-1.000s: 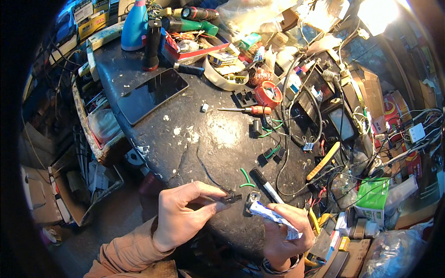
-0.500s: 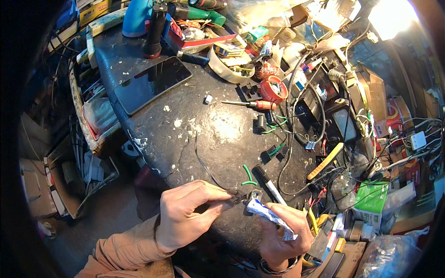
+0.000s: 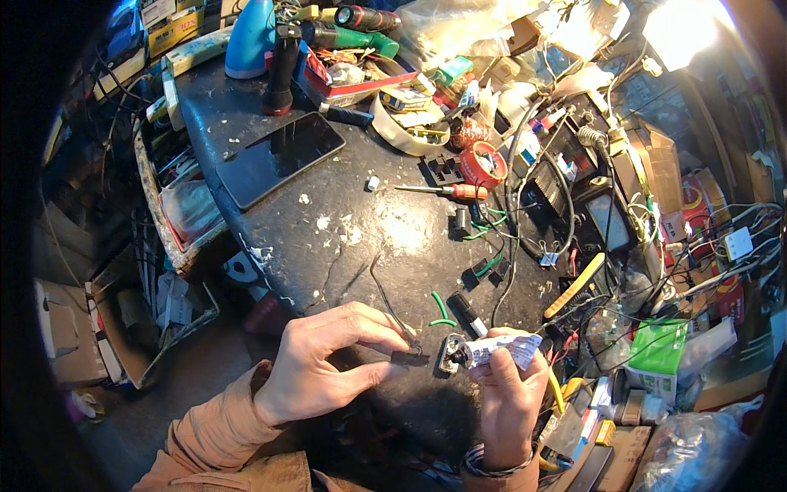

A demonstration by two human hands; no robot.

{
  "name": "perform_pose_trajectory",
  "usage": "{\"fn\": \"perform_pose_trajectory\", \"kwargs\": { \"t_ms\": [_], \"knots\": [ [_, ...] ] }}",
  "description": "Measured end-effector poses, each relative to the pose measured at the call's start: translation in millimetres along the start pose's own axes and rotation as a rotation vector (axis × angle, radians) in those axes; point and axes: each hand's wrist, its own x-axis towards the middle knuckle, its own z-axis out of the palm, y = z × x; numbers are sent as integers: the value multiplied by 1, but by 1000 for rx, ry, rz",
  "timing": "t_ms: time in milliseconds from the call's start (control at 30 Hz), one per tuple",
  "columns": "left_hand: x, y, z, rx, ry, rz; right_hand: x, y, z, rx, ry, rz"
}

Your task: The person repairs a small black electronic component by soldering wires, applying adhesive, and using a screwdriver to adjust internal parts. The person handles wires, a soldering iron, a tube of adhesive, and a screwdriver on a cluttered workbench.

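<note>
Between the thumb and fingers of my left hand (image 3: 307,373) is a small flat dark block (image 3: 410,359), with a thin dark wire (image 3: 382,289) rising from it. My right hand (image 3: 507,402) pinches a crumpled white squeeze tube (image 3: 518,348), its black nozzle end (image 3: 461,356) facing the block. A gap separates nozzle and block. Right by the nozzle, a small metal-framed part (image 3: 447,366) lies on the dark worktop (image 3: 328,283). Beyond it are green sleeve pieces (image 3: 440,308) and a black marker with a white barrel (image 3: 469,315), partly covered by the tube.
A black phone (image 3: 280,160) lies at the far left of the worktop. A red-handled screwdriver (image 3: 465,192), a red tape roll (image 3: 484,164) and cables (image 3: 512,246) crowd the right. A yellow stick (image 3: 575,285) lies nearer. A bright lamp (image 3: 687,34) shines at upper right.
My right hand has turned the tube more level and raised it slightly, with its black nozzle now showing. My left hand has shifted a little left, and the wire stands more upright.
</note>
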Motion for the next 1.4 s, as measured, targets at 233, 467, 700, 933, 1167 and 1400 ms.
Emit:
{"fn": "perform_pose_trajectory", "kwargs": {
  "t_ms": [233,467,700,933,1167,1400],
  "knots": [
    [-2,-1,-7,-334,-102,-108,5,7,-12,250,-182,117],
    [-7,3,-2,-763,-74,-296,0,8,-10,318,-360,126],
    [-12,0,0,-848,-74,-317,-2,4,-11,267,-277,232],
    [-13,-9,1,-871,-121,-288,-3,2,-4,217,-287,291],
    [-17,-10,7,-847,-15,-325,-2,2,0,236,-269,295],
    [-13,-14,6,-882,-96,-236,-3,3,2,237,-298,350]
  ]
}}
